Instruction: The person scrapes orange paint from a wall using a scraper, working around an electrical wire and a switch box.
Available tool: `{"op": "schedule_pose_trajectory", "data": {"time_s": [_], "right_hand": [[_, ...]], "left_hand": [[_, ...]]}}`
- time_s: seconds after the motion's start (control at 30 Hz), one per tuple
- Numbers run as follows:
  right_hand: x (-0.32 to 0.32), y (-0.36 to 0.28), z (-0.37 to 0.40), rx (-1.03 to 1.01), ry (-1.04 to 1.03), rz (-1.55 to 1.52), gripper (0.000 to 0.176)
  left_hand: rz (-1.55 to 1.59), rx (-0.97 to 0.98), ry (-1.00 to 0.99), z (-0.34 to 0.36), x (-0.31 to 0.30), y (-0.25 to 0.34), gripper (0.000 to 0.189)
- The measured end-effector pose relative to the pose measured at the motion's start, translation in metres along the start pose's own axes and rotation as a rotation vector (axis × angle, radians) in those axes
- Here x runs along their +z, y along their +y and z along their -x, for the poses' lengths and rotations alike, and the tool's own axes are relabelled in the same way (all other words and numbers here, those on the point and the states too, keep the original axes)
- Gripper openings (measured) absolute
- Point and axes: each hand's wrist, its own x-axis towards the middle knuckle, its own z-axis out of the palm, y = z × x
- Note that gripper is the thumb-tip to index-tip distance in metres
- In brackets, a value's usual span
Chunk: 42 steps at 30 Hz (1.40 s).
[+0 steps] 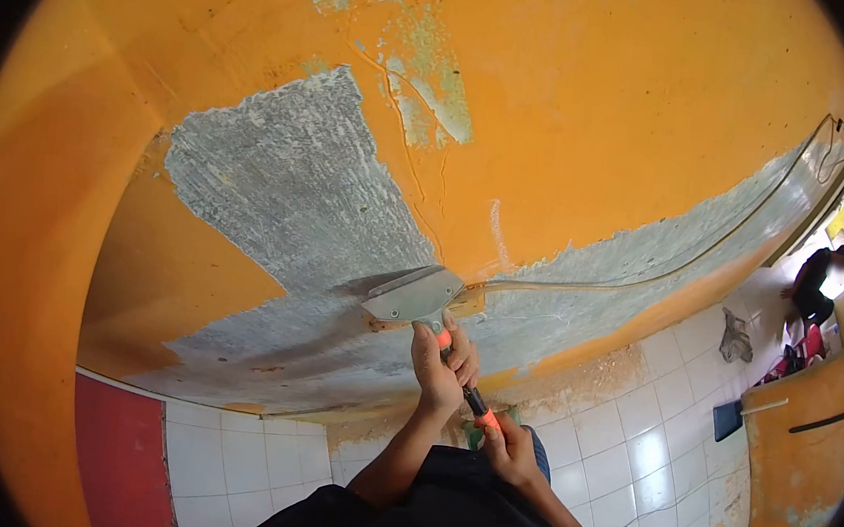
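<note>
A wall scraper (417,293) with a wide grey metal head and an orange and black handle is held up against the wall. My left hand (441,371) is wrapped round the handle just below the head. Lower down, my right hand (514,454) grips the orange end of the same handle. The blade lies at a bare grey patch (299,173), where the orange paint (606,109) is gone. From beside the head, a cable (601,287) runs along the wall to the right.
White floor tiles (634,423) lie below, with dusty debris (592,384) along the wall's foot. A red panel (119,458) stands at lower left. At far right a person in dark clothes (814,283) is by a bright opening; a grey cloth (736,336) lies nearby.
</note>
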Motion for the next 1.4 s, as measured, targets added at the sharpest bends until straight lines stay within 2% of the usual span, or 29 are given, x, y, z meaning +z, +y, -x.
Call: {"op": "schedule_pose_trajectory", "data": {"time_s": [0.07,0.3,0.37,0.73,1.27,1.4], "right_hand": [[-0.001,0.002,0.001,0.037,0.005,0.007,0.026],[0.000,-0.006,0.003,0.014,-0.029,0.011,0.024],[-0.002,-0.008,-0.001,0.011,-0.031,0.014,0.024],[-0.001,-0.022,0.000,0.100,-0.025,-0.005,0.024],[-0.002,-0.018,-0.002,-0.005,0.019,0.030,0.021],[-0.002,-0.023,0.004,0.055,-0.014,0.036,0.020]], "left_hand": [[-0.078,-0.014,0.063,0.001,0.002,0.001,0.049],[-0.136,0.033,0.019,0.000,0.011,0.010,0.049],[-0.148,0.025,0.100,0.003,0.012,0.006,0.049],[-0.086,-0.004,0.058,0.002,0.012,0.010,0.047],[-0.112,-0.007,0.063,0.001,0.012,0.010,0.048],[-0.084,-0.004,0.054,-0.001,0.020,0.019,0.049]]}}
